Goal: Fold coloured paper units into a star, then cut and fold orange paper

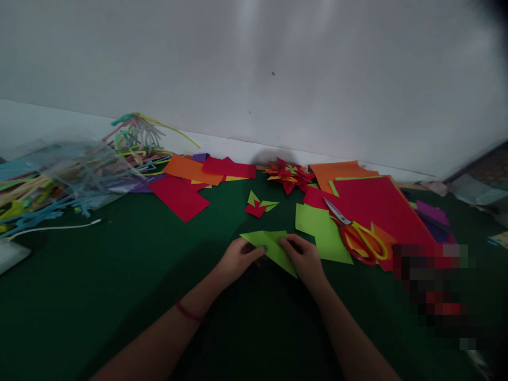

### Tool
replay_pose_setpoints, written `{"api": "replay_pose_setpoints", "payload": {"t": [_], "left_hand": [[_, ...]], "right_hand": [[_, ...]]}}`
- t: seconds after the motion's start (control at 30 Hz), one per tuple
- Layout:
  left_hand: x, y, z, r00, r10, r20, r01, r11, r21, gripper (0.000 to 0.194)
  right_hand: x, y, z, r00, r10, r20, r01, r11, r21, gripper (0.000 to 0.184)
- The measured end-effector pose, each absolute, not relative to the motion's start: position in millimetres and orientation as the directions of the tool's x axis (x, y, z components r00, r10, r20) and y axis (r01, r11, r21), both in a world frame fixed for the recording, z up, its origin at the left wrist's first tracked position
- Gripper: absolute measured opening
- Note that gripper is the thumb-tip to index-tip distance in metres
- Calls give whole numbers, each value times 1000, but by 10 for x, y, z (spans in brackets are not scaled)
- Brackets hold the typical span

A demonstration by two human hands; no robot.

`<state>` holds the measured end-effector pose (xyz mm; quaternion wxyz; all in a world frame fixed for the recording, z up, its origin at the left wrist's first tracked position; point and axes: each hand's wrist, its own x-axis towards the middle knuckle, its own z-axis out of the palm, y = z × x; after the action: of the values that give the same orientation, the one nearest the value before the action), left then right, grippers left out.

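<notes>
A folded lime-green paper (269,243) lies on the dark green table (119,275) between both hands. My left hand (238,259) pinches its left side with fingers closed on the edge. My right hand (304,258) presses and grips its right side, fingers curled over the fold. A thin red band circles my left wrist.
Red-and-yellow scissors (359,238) rest on a lime sheet (323,230) and red sheets (377,209) to the right. A small red-and-green folded piece (260,205) and a red paper flower (289,175) lie ahead. Orange and red sheets (190,182) and plastic strips (59,180) fill the left. A wall stands behind.
</notes>
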<state>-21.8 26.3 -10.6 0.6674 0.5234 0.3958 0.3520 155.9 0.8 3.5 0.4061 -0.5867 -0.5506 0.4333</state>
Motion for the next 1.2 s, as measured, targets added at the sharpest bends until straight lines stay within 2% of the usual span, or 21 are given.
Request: {"api": "replay_pose_setpoints", "payload": {"t": [0.13, 0.23, 0.3, 0.37, 0.43, 0.47, 0.53, 0.6, 0.67, 0.73, 0.83, 0.93, 1.03, 1.1, 1.2], "left_hand": [[-236, 289, -59, 361, 920, -153, -139, 215, 967, 30], [-243, 300, -60, 371, 914, -164, -80, 207, 975, 25], [-245, 293, -68, 395, 908, -139, -35, 166, 986, 29], [-250, 277, -68, 397, 916, -62, 39, 50, 998, 37], [-260, 255, -53, 378, 920, 100, 197, -185, 963, 39], [-266, 244, -42, 383, 901, 205, 300, -331, 894, 39], [-274, 221, -16, 465, 798, 383, 467, -589, 660, 37], [-274, 193, 8, 576, 688, 442, 531, -725, 438, 37], [-269, 161, 29, 620, 647, 445, 549, -762, 344, 33], [-267, 136, 44, 589, 675, 444, 567, -737, 368, 31], [-277, 135, 39, 485, 758, 437, 580, -653, 488, 34], [-284, 179, -9, 370, 830, 416, 596, -556, 580, 25], [-275, 218, -53, 380, 860, 341, 580, -509, 636, 11], [-267, 226, -57, 410, 869, 278, 569, -482, 667, 15], [-268, 225, -43, 354, 911, 210, 575, -390, 719, 20]], "right_hand": [[1580, 17, 62, 37, 992, -123, 225, -128, -966, 25], [1586, 19, 89, 110, 977, -181, 144, -195, -970, 30], [1590, 23, 94, 142, 973, -181, 135, -200, -970, 34], [1598, 34, 70, 131, 979, -155, 173, -177, -969, 35], [1609, 51, 17, 114, 986, -125, 215, -148, -965, 35], [1613, 60, -15, 110, 988, -111, 227, -133, -965, 36], [1618, 76, -75, 97, 992, -79, 231, -99, -968, 37], [1614, 81, -109, 74, 996, -41, 238, -57, -970, 36], [1604, 71, -107, 55, 998, -9, 270, -23, -962, 34], [1592, 50, -77, 47, 999, 16, 322, 0, -947, 33], [1574, 17, -27, 24, 999, 38, 385, 26, -923, 31], [1548, -5, -15, -47, 996, 72, 391, 84, -917, 29], [1526, -14, -25, -111, 989, 94, 357, 128, -925, 24], [1522, -13, -26, -120, 989, 87, 355, 125, -926, 22], [1530, -6, -9, -104, 993, 57, 414, 95, -905, 20]]}}
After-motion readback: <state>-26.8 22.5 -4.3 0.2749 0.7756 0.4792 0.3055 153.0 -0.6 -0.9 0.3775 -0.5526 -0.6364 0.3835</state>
